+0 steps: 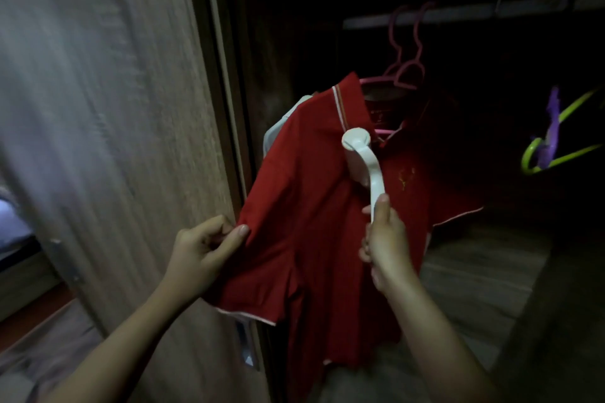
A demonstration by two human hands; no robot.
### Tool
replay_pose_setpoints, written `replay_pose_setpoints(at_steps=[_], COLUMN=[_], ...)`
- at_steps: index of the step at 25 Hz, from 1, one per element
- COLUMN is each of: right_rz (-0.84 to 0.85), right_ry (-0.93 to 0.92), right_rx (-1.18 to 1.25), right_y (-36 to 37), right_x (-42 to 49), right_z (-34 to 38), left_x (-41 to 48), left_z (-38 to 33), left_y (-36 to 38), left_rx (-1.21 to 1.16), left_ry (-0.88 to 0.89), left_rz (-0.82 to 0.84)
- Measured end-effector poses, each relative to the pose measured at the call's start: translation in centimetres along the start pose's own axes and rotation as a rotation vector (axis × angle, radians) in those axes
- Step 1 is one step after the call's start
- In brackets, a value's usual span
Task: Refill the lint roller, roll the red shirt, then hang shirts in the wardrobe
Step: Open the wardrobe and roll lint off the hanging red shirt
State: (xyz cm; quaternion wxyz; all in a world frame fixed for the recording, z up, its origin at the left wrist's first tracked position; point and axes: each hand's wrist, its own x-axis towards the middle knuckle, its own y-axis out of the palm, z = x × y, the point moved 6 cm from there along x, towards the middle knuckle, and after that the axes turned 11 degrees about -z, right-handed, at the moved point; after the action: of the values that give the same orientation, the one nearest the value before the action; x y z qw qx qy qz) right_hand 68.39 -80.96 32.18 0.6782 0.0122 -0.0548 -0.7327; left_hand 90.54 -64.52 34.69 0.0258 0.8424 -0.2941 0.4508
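Observation:
A red polo shirt (304, 206) with white trim hangs on a pink hanger (404, 75) from the wardrobe rail (458, 15). My left hand (204, 250) pinches the shirt's left sleeve and pulls it taut. My right hand (386, 239) grips the white handle of the lint roller (363, 157), whose head lies against the shirt's chest just below the collar. A white garment (278, 124) peeks out behind the red shirt.
The open wooden wardrobe door (108, 108) stands at the left, close to my left hand. A green and purple hanger (553, 141) hangs at the right in the dark wardrobe. The wardrobe's wooden floor (474, 288) lies below the shirt.

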Motion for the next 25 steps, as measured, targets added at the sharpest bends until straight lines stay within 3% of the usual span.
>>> replay_pose_setpoints(at_steps=[5, 10, 12, 16, 21, 25], right_rz=[0.329, 0.059, 0.080, 0.293, 0.034, 0.214], right_ry=[0.039, -0.065, -0.091, -0.147, -0.167, -0.345], right_rx=[-0.085, -0.079, -0.060, -0.150, -0.103, -0.304], right_y=[2.9, 1.5, 1.3, 2.7, 1.3, 1.8], right_x=[-8.3, -2.8, -2.9, -8.3, -2.7, -9.4], right_z=[-3.7, -0.1, -0.3, -4.1, -1.2, -5.1], left_x=[0.7, -0.2, -0.6, -0.4, -0.4, -1.2], left_z=[-0.4, 0.0, 0.0, -0.3, -0.3, 0.2], left_y=[-0.4, -0.6, -0.4, -0.2, -0.4, -1.2], left_rx=[0.051, 0.069, 0.058, 0.031, 0.047, 0.071], left_ry=[0.000, -0.006, -0.012, -0.016, -0.039, -0.034], left_rz=[-0.020, -0.004, 0.004, -0.004, -0.002, -0.040])
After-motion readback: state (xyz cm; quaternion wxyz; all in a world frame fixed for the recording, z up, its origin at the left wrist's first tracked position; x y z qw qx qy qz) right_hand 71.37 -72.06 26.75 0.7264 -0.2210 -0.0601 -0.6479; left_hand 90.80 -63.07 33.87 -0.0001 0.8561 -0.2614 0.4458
